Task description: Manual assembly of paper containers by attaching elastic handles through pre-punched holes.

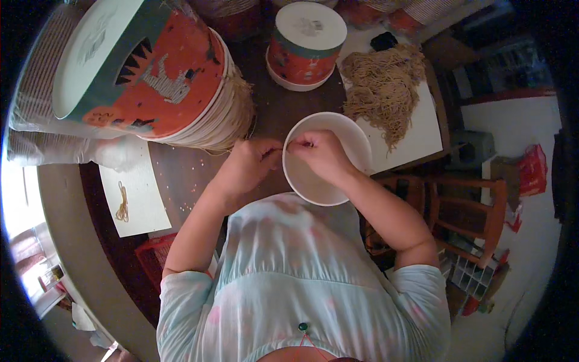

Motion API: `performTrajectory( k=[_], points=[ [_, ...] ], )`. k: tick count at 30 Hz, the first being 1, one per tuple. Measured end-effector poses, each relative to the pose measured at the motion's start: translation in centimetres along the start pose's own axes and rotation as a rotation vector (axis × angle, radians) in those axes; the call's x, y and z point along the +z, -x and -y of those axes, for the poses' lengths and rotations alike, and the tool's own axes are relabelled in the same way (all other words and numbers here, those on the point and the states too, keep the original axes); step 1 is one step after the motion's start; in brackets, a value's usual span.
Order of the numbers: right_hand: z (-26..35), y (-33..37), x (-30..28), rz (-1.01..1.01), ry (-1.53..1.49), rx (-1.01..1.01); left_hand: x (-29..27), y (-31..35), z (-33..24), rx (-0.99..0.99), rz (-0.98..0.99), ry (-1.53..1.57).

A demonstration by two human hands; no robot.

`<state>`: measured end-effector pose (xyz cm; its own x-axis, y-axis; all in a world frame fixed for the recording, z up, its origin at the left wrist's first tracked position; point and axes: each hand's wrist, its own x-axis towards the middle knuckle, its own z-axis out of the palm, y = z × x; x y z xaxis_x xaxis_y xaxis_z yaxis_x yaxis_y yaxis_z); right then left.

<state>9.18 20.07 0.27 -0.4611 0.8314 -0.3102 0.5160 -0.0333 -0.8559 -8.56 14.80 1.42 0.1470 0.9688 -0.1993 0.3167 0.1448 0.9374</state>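
A white paper bucket (pixel 353 130) stands with its open mouth toward me, close against my body. My right hand (pixel 325 155) reaches inside it, fingers closed in a pinch at the left wall near the rim. Opposite, on the outside of that same wall, my left hand (pixel 250 166) is closed with its fingertips against the bucket. Whatever lies between the fingertips of either hand is too small or hidden to make out. To the right, a heap of tan cords (pixel 386 84) lies on a white board (pixel 416 136).
A stack of nested orange-and-green printed buckets (pixel 175 72), upside down with cords at their rims, fills the left. A shorter stack (pixel 304 57) stands at the back. A small cord bundle (pixel 122 202) lies on a white sheet (pixel 142 175). Wooden chairs (pixel 467 211) stand right.
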Motion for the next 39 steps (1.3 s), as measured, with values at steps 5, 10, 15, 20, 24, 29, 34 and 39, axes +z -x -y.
performTrajectory(
  k=[5, 10, 15, 20, 24, 29, 34, 39],
  points=[
    [0.1, 0.9, -0.5, 0.112, 0.079, 0.000, -0.3, 0.5, -1.0, 0.002, 0.111, -0.100],
    [0.5, 1.4, -1.7, 0.261, 0.092, 0.035, 1.9, 1.5, 1.9, 0.149, -0.055, -0.128],
    [4.5, 6.5, -3.1, 0.233, 0.388, -0.168, 3.2, 4.9, 2.7, -0.092, -0.188, 0.235],
    [2.7, 7.8, -2.4, 0.189, 0.680, -0.261, 3.4, 7.1, 2.1, -0.091, -0.179, 0.444],
    [3.2, 6.9, -4.0, 0.163, 0.706, -0.365, 2.1, 7.1, 0.8, 0.172, -0.170, 0.141],
    [3.3, 6.8, -4.0, 0.036, 0.777, -0.605, 2.5, 6.4, 0.2, 0.155, -0.072, 0.572],
    [6.4, 6.2, -5.6, 0.179, 0.654, -0.718, 3.4, 4.7, -1.2, -0.044, -0.113, 0.710],
    [7.9, 2.6, -4.5, 0.475, 0.404, -0.624, 3.5, 4.3, -1.6, -0.161, -0.096, 0.649]
  ],
)
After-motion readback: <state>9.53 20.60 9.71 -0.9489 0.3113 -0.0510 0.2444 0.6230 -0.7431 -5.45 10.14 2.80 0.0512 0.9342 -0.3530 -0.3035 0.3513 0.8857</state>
